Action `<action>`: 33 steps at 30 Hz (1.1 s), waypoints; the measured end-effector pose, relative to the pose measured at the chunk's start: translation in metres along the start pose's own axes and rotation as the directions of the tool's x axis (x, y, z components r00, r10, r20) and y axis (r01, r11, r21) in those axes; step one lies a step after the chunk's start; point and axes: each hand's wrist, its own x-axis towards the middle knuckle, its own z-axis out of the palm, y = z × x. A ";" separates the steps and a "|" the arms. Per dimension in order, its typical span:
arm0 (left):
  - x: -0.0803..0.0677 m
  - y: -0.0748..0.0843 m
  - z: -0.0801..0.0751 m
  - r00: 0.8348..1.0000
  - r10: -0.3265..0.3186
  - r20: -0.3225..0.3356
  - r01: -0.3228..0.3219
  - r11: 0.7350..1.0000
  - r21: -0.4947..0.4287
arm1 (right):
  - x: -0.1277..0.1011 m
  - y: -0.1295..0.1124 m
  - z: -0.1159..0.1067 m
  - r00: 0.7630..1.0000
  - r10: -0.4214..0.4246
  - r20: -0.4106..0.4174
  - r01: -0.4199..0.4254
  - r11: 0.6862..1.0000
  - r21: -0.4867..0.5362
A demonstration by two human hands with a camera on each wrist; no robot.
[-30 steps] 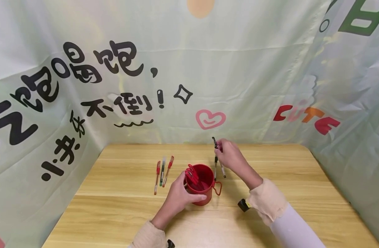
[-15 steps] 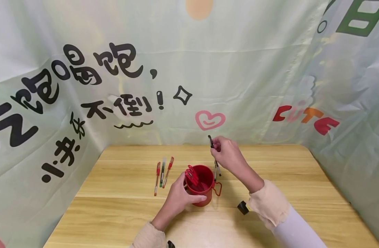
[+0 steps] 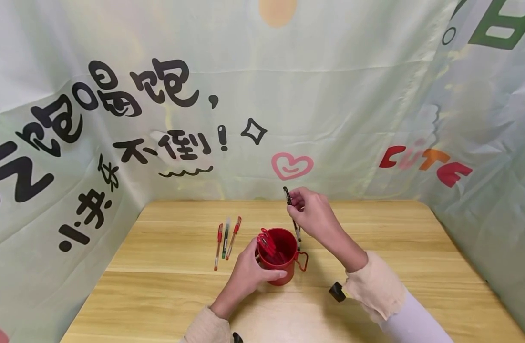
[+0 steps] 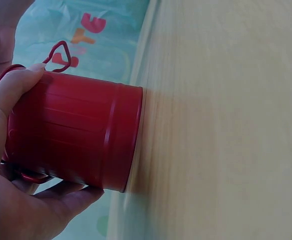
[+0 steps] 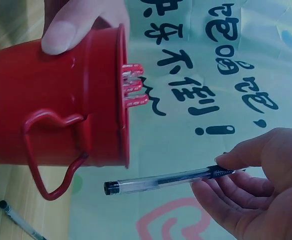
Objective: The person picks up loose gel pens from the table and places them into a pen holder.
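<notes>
Pen (image 3: 293, 216) tip behind red cup (image 3: 283, 267) rim

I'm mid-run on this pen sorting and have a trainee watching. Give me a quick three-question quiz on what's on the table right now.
1. True or false: the left hand grips the red cup round its side.
2. What does the right hand pinch? A) a red pen B) a black pen C) the cup's handle
3. Fill in: the three pens lying loose together on the table are on the cup's ____ side, seen from the head camera.

Key:
1. True; the thumb and fingers wrap the cup, which stands upright.
2. B; the pen is held above the table beside the cup's rim, not yet inside it.
3. Left; red-capped pens already stand in the cup.
</notes>
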 end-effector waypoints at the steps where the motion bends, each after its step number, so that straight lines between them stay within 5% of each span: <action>1: 0.000 0.000 0.000 1.000 -0.001 -0.001 0.001 1.000 0.000 | 0.000 -0.001 0.000 1.000 -0.003 0.000 0.004 1.000 0.006; 33: 0.000 0.001 -0.001 0.999 0.033 0.008 -0.033 0.999 -0.019 | -0.009 -0.026 0.006 0.990 -0.138 -0.026 0.139 0.987 0.075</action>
